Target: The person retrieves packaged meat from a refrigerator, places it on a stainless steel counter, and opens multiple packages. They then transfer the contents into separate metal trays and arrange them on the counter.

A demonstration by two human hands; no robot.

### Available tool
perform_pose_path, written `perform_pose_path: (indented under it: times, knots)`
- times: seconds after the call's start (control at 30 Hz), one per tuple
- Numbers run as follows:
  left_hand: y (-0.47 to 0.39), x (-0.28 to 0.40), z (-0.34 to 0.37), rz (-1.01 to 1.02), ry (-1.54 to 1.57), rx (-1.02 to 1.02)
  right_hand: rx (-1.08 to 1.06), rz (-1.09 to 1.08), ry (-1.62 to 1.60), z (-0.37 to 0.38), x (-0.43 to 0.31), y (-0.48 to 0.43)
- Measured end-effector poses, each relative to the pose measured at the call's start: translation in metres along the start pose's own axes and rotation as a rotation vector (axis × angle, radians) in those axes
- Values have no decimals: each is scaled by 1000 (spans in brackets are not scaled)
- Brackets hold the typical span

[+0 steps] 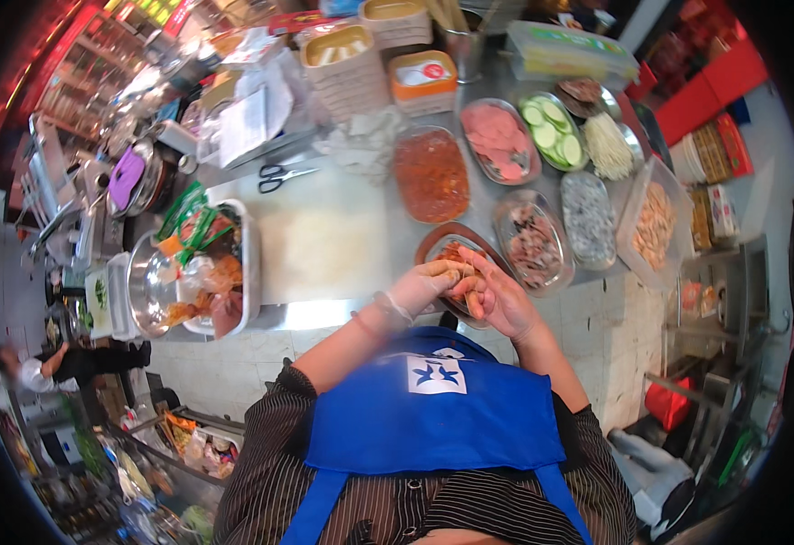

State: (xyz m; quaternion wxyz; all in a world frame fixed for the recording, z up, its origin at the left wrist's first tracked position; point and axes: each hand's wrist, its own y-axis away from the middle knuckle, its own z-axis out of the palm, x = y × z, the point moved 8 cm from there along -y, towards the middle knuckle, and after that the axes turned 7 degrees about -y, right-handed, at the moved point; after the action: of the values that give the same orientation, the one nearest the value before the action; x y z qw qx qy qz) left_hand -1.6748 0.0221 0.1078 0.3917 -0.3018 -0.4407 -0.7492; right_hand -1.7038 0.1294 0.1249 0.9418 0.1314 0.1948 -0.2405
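Observation:
My left hand, in a thin translucent glove, meets my right hand over the near edge of the steel table. The fingers of both are bent around a small reddish spot, and what they hold there is too blurred to make out. Under them stands an oval tray of red, sauce-coated food, partly covered by the hands. Just right of it is a clear oval dish of pinkish, dark-flecked meat pieces. Farther back sits a tray of red marinated food.
At left are a white cutting board, black-handled scissors, a white tub and a steel bowl. Pink slices, cucumber-like slices, enoki mushrooms and shrimp-like pieces fill containers at right. Another person stands far left.

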Motion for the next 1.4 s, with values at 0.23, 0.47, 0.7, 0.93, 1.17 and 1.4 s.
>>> perform_pose_path:
  times: [0.23, 0.47, 0.7, 0.93, 1.17, 1.4]
  knots:
    - [68, 30, -95, 48, -259, 297, 220, 65, 301, 21, 50, -88]
    - [237, 120, -198, 506, -657, 647, -21, -147, 906, 129, 99, -215]
    - [492, 40, -348, 693, -329, 1766, 106, -176, 1123, 208, 111, -357]
    - [462, -146, -420, 148, 553, 1401, 118, -163, 951, 215, 135, -408]
    - [418, -105, -421, 605, 385, 1699, 49, -212, 1047, 240, 126, -501]
    - [426, -72, -453, 556, 321, 1699, -24, -371, 1275, 270, 122, -631]
